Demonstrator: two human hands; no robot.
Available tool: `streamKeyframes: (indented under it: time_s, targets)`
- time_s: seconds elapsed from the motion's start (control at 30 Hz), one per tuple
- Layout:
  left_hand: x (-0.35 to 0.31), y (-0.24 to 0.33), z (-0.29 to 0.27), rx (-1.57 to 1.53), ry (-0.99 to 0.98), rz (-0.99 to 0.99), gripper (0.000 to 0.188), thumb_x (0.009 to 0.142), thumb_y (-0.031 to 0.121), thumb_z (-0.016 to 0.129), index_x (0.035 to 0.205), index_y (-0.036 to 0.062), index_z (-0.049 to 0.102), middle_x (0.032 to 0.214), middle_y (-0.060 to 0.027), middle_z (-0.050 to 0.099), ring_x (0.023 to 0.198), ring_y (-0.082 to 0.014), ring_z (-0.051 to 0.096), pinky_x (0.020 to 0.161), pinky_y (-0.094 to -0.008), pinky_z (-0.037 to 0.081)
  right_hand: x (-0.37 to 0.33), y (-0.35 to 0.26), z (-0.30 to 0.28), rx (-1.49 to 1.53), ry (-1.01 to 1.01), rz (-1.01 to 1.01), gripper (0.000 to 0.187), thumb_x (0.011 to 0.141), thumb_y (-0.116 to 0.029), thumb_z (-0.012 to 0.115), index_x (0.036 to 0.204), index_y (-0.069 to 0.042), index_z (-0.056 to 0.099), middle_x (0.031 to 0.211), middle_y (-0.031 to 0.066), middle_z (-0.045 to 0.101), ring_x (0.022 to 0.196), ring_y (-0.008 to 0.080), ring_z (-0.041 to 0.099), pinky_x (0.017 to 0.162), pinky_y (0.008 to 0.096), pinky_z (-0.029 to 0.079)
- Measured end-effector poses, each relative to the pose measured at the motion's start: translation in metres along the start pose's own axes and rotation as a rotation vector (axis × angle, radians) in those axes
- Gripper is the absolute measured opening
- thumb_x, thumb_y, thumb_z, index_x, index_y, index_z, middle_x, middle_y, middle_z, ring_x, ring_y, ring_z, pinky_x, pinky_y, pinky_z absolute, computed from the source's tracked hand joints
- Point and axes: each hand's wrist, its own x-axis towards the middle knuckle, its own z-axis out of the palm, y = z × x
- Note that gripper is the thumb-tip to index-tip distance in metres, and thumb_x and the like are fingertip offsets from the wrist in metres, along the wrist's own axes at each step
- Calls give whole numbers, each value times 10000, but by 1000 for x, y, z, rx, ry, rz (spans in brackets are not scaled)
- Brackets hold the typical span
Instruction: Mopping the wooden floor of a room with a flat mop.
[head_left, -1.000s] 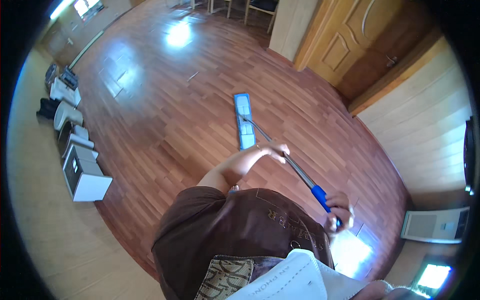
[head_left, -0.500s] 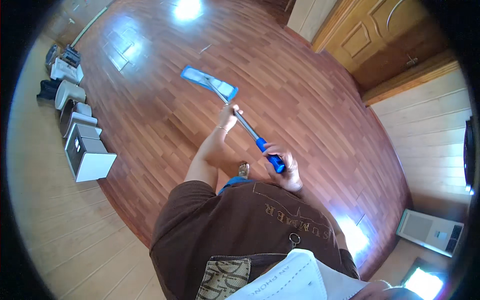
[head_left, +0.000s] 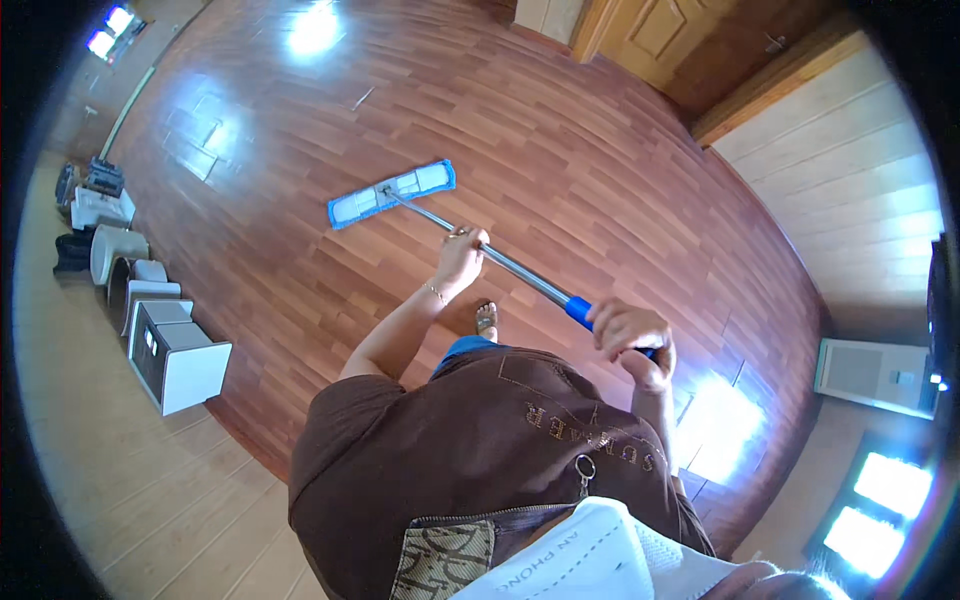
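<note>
The person holds a flat mop [head_left: 480, 252] with both hands over the wood floor [head_left: 560, 150]. The left hand [head_left: 462, 256] is wrapped around the bare metal part of the pole, about midway between the mop's head and its top end, fingers curled closed on it. The right hand [head_left: 632, 338] closes over the top end, just above the blue grip [head_left: 578, 312], fingers folded round so the tip of the pole is hidden. The mop's blue and white pad [head_left: 391, 193] lies flat on the floor, well ahead of the left hand and turned crosswise to the pole. One sandalled foot [head_left: 486, 319] shows below the pole, between the two hands. The mop looks light, with a stiff thin pole and a soft pad that probably swivels at its joint, so the wide two-hand hold seems right: the top hand to steer, the middle hand to press and push. The smooth metal may slip in a loose palm; the blue grip looks surer. White boxes [head_left: 180, 360] stand against the wall, far left of the mop.
</note>
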Motion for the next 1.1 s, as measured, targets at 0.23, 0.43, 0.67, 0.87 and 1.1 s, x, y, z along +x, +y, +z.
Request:
streamKeyframes:
  time_s: [0.23, 0.43, 0.67, 0.87, 1.1]
  targets:
    - [-44, 103, 22, -283, -338, 244, 102, 729, 49, 590, 793, 128, 580, 725, -76, 610, 767, -305, 605, 694, -415, 449, -114, -99, 40, -106, 181, 9, 271, 649, -271, 622, 627, -3, 648, 548, 106, 572, 534, 276, 559, 678, 418, 442]
    - [-97, 188, 57, -369, -769, 621, 145, 728, 231, 626, 619, 154, 570, 630, -45, 621, 649, -272, 640, 577, -428, 462, -224, -181, 107, -287, 224, -40, 262, 687, -256, 621, 700, -2, 686, 542, 126, 579, 536, 282, 583, 677, 410, 473]
    - [-193, 295, 81, -486, -915, 836, 165, 679, 193, 658, 609, 153, 514, 626, -83, 588, 672, -328, 613, 599, -471, 464, -319, -256, 197, -529, 302, -151, 237, 752, -249, 658, 788, -19, 700, 619, 87, 637, 576, 228, 629, 610, 364, 521]
    - [-250, 368, 65, -483, -1219, 947, 247, 728, 367, 709, 664, 144, 622, 738, -97, 670, 741, -334, 651, 663, -458, 516, -360, -305, 270, -943, 251, -277, 387, 770, -452, 772, 869, -102, 642, 712, -5, 675, 652, 125, 660, 621, 278, 499]
    - [-283, 363, 38, -440, -1125, 923, 150, 689, 274, 671, 646, 146, 606, 718, -108, 651, 747, -339, 647, 667, -459, 512, -358, -310, 319, -1293, 460, -330, 341, 872, -423, 658, 686, -147, 584, 609, -44, 620, 590, 111, 598, 537, 258, 422]
